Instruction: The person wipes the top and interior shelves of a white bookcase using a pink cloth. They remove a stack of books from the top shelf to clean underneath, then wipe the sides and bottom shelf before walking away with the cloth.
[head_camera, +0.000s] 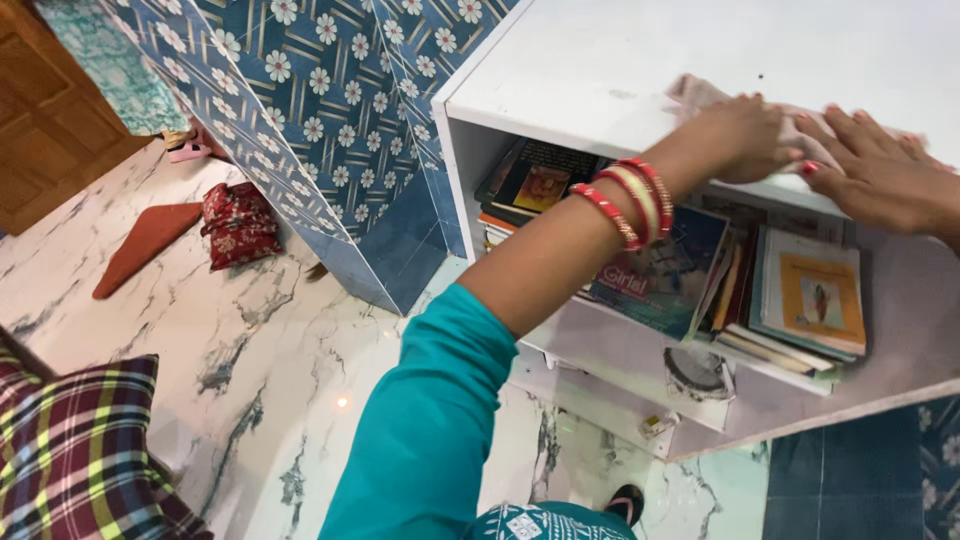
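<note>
On the white shelf top (600, 70), pale cloth (700, 95) lying crosswise, left hand (745, 135) fingers clutching it, right hand (880, 165) fingers flat.

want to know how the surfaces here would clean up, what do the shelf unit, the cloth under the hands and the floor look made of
Shelf unit: seems painted or laminated board, matte white, with flat panels and square edges. Cloth: soft woven fabric, pale pinkish, creased and bunched under the left hand and right hand. Floor: looks like polished marble or marble-look tile, white with grey veins and a glossy light reflection.
</note>
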